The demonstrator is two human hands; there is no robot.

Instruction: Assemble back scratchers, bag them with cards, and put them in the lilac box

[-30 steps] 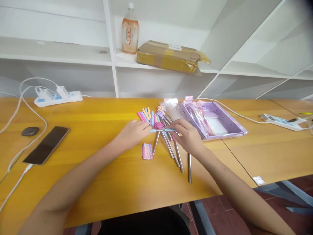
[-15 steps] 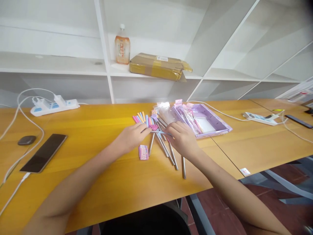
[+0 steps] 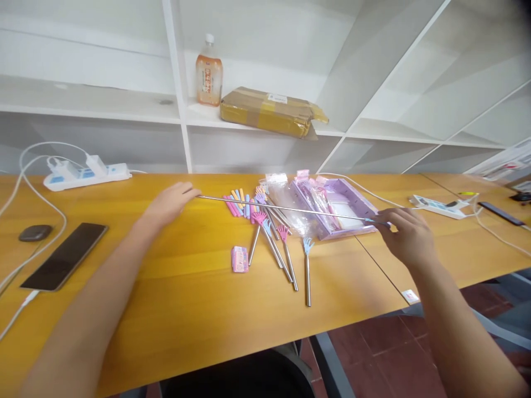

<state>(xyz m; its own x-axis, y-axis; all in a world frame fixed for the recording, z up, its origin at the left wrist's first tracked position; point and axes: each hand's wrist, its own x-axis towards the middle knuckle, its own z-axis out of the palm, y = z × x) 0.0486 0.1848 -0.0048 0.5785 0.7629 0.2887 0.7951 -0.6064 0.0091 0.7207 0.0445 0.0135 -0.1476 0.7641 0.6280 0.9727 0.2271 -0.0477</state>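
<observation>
A thin telescopic back scratcher (image 3: 286, 208) stretches across the view above the table, drawn out long. My left hand (image 3: 171, 203) pinches its metal end on the left. At the other end my right hand (image 3: 409, 235) closes around its light blue head, which is mostly hidden by the fingers. Beneath the rod lie several shortened back scratchers with hand-shaped heads, among them a pink one (image 3: 283, 233) and a blue one (image 3: 307, 265). Several pastel foam-like tubes (image 3: 238, 202) lie behind the rod. A small stack of pink cards (image 3: 240, 259) rests nearer to me.
A purple tray (image 3: 365, 194) holds bagged items, with clear plastic bags (image 3: 286, 194) beside it. On the left are a phone (image 3: 66, 257), a dark oval device (image 3: 35, 233) and a power strip (image 3: 87, 176). A bottle (image 3: 209, 77) and a taped carton (image 3: 269, 112) stand on the shelf.
My hands have moved far apart, left hand leftward and right hand rightward. The back scratcher between them has lengthened from short to long.
</observation>
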